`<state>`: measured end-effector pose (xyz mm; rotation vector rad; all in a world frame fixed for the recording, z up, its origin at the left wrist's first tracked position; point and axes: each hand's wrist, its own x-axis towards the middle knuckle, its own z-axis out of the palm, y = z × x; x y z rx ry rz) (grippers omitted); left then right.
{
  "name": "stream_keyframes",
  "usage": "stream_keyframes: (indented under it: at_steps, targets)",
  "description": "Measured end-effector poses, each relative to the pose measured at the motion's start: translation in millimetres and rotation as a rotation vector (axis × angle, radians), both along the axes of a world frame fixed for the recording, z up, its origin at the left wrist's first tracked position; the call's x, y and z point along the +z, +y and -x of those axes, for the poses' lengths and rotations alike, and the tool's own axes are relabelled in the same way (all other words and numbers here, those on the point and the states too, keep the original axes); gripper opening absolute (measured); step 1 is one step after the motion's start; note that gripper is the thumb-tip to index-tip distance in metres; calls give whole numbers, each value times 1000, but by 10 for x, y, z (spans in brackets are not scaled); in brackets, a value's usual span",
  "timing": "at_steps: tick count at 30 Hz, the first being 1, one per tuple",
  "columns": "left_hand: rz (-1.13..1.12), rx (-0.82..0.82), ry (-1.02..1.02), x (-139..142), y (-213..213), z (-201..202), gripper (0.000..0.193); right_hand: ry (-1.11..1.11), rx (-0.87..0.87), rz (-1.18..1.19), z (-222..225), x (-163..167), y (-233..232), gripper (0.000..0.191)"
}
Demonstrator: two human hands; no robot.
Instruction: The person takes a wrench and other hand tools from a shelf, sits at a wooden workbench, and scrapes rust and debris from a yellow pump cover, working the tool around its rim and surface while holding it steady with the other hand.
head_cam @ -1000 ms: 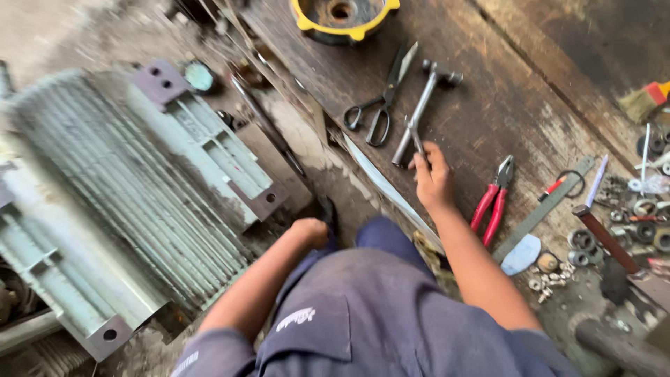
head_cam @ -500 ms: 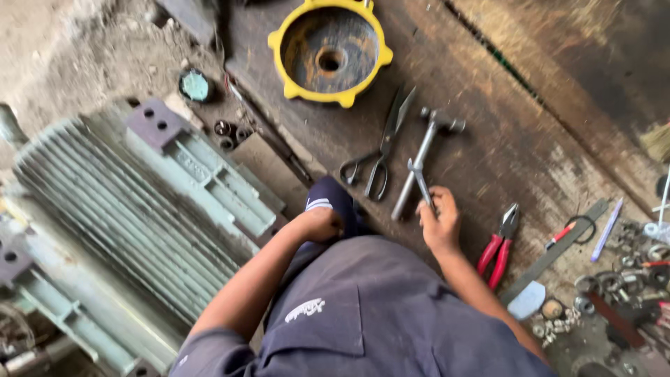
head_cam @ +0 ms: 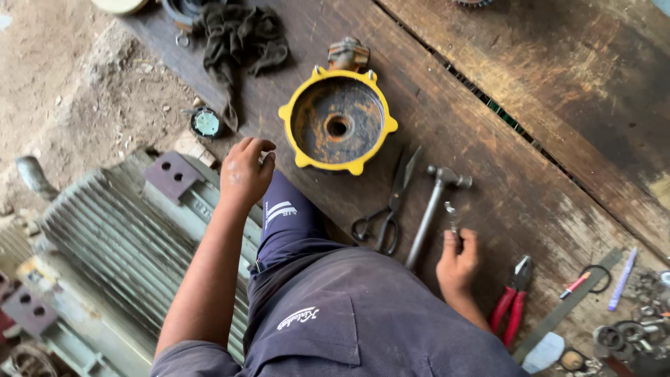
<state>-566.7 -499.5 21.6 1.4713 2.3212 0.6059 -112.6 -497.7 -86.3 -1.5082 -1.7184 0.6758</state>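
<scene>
My left hand (head_cam: pixel 244 173) hovers with loosely curled fingers above my knee, just left of a yellow round motor end cover (head_cam: pixel 338 122) with a rusty inside. I see nothing in this hand. My right hand (head_cam: pixel 457 262) rests on the dark wooden boards (head_cam: pixel 488 105) and pinches a small metal tool (head_cam: pixel 452 218) that points away from me. Just left of that hand lies a hammer (head_cam: pixel 431 213) with a metal handle, and further left lie black scissors (head_cam: pixel 389 206).
Red-handled pliers (head_cam: pixel 511 301) lie right of my right hand, with a flat metal strip (head_cam: pixel 569 307), a pen (head_cam: pixel 622 279) and several small metal parts (head_cam: pixel 628 335) beyond. A grey finned motor housing (head_cam: pixel 118 244) lies at the left. A dark rag (head_cam: pixel 244 38) lies beyond the cover.
The view has shifted forward over the boards. My left hand rose from my knee toward the yellow cover. My right hand moved slightly right of the hammer handle and now pinches the small metal tool.
</scene>
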Motion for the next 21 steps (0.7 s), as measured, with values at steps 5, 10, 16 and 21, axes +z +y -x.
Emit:
stream_keyframes:
  at_steps: [5,10,16,21]
  targets:
    - [-140,-300,300,-399,552,564,56,-363,-94,-123,80,15,132,16]
    - [-13,-606,185,-687,888,881,72,-683,-196,-105,295,30,93,17]
    - [37,-647,111,-671,964,864,72,-749,-302,-17,268,51,51,18]
    - [44,-665,116,-669,976,885,73,-761,-295,-19,218,-21,-3,18]
